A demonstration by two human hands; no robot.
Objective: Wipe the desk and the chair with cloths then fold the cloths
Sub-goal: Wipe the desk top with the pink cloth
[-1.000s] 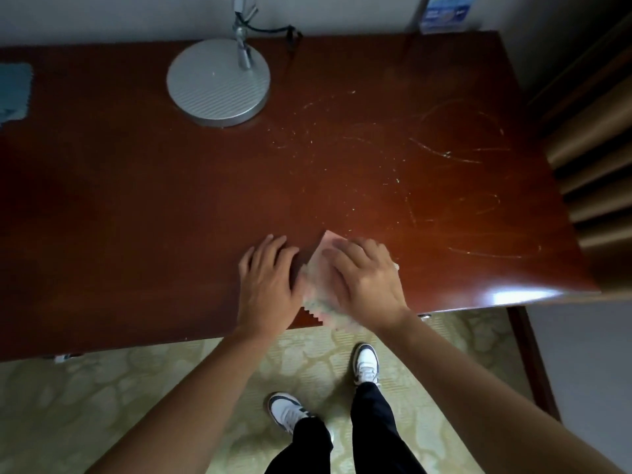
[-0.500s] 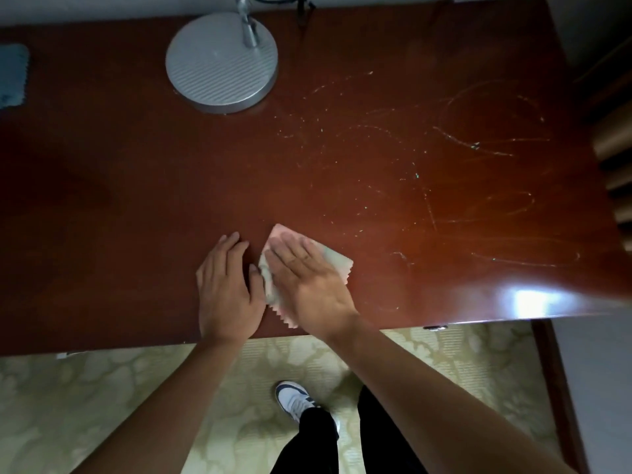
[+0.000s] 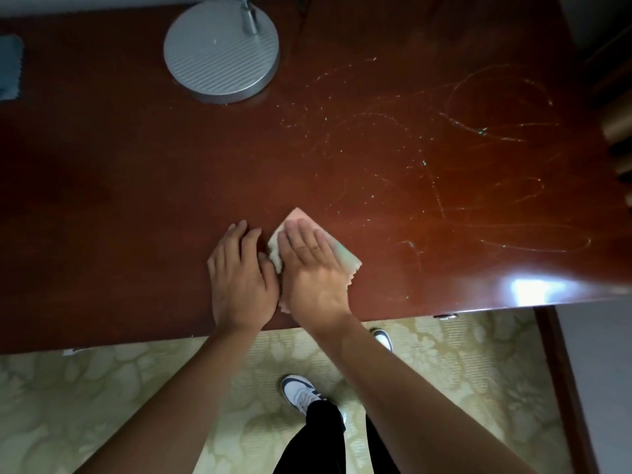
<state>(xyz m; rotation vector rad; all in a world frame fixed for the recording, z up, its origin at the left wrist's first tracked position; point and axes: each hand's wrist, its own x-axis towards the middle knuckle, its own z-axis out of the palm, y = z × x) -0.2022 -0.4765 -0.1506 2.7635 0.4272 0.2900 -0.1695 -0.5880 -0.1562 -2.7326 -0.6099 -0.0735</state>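
A small pale cloth (image 3: 342, 258) lies flat on the desk (image 3: 136, 206), close to its near edge and a little right of the middle. Only its far corner and right side show, because the right hand (image 3: 313, 268) covers the rest. That hand lies open, palm down, fingers straight and together, pressing the cloth against the wood; a flat palm spreads the pressure, which suits wiping. The left hand (image 3: 239, 271) rests open on the bare desk just beside it, thumb side touching the cloth's left edge, fingers straight and pointing away from the person. It looks placed to steady the body or keep the cloth from bunching; which of the two I cannot tell.

To the right and beyond the cloth, thin pale streaks and specks (image 3: 478, 138) curl across the dark red surface, so the wiping is probably not finished there. A round grey lamp base (image 3: 221, 51) stands at the far edge, well apart from the hands. A blue-grey cloth (image 3: 10, 66) lies at the far left edge, untouched. Below the desk edge are a patterned floor (image 3: 85, 405) and a white shoe (image 3: 301, 393).
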